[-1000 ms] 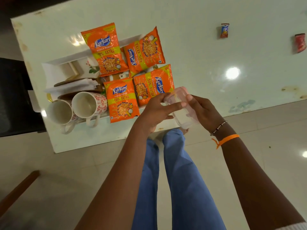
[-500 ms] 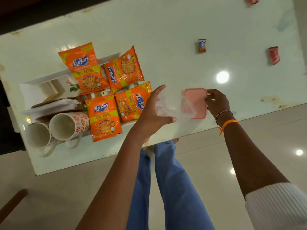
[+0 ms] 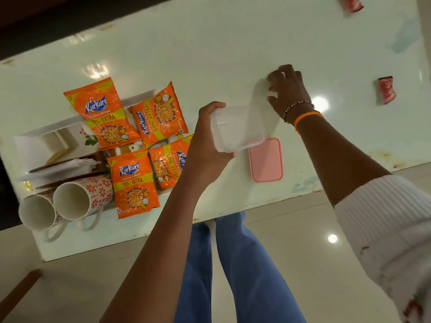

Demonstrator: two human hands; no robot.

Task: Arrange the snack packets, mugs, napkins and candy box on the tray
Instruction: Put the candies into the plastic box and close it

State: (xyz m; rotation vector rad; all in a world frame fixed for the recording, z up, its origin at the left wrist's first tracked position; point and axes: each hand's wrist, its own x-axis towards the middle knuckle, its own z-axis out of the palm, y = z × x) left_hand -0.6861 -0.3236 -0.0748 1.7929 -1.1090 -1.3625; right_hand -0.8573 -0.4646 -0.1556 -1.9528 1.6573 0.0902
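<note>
Clear box (image 3: 238, 128) gripped in left hand (image 3: 210, 141); right hand (image 3: 288, 87) reaching across desk (image 3: 210, 54), fingers curled, can't tell if it's holding anything.

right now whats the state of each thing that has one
box: open, empty, held by left hand
lid: off, flat on table
mugs: on their sides, empty
packets: sealed
right hand: fingers curled over something on the table, blurred
</note>
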